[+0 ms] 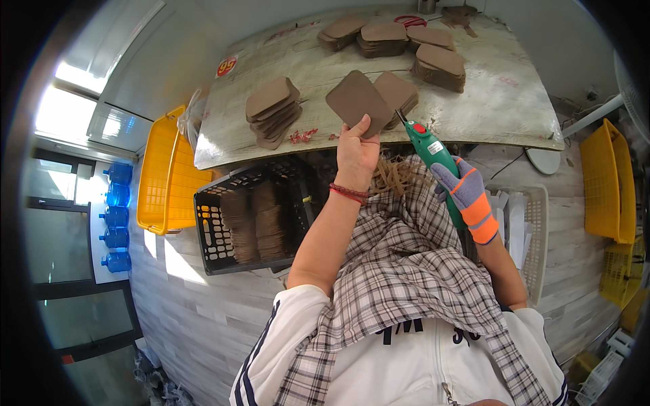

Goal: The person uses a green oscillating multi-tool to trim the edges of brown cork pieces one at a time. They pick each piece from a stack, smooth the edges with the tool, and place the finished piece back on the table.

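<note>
Pinched by its lower corner, a square brown piece with rounded corners is in my bare left hand. My gloved right hand grips a green handheld power tool with a red button. The tool's narrow metal tip points at the right side of the brown piece; whether they touch I cannot tell. Behind the held piece lies a short stack of similar brown pieces. A taller, uneven stack stands on the table to the left. Thin brown strips lie on my lap below the table edge.
Several more stacks stand at the far side of the pale table. A black crate with rows of brown pieces is at my left, near a yellow basket. A white basket with pale strips is at my right.
</note>
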{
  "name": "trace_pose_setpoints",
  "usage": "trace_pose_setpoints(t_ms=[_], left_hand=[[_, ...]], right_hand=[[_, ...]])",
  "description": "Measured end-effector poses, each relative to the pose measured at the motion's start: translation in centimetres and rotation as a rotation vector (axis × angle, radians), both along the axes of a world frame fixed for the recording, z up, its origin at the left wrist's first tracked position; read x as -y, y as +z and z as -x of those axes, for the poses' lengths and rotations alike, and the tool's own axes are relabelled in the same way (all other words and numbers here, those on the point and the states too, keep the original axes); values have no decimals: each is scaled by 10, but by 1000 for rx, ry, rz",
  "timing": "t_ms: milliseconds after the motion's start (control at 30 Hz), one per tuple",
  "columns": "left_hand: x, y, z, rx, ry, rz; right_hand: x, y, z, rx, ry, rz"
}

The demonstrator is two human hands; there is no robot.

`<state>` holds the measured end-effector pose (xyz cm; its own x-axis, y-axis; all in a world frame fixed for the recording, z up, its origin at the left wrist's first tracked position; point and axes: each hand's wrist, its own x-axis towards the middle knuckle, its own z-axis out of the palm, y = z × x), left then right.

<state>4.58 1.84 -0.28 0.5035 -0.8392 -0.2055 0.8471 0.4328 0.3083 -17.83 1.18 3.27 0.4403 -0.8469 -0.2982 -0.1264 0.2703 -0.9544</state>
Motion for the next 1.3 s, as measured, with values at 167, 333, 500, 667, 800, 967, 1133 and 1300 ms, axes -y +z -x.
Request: trace_pose_setpoints(t_ms=[167, 333, 500, 667, 800, 967, 1133, 1300], left_hand=[[14, 9, 23, -42, 24, 17], [26, 5, 33, -30, 32, 27], [28, 3, 42, 0, -1, 14], [14, 0, 35, 178, -139, -81], [-10, 24, -53, 1015, -124, -348], [-34, 69, -231, 1060, 219, -578], [-18, 50, -271, 1815, 404, -1173], [17, 27, -168, 2499, 769, -1004]], right_hand=[[2, 3, 1, 6, -38, 21], [0, 11, 3, 53, -85, -22], [4, 12, 4, 54, -85, -13], [7, 18, 2, 133, -116, -20], [11, 17, 17, 55, -137, 35], [13, 2, 29, 26, -137, 52], [10, -3, 25, 31, -128, -41], [10, -6, 28, -6, -161, -45]])
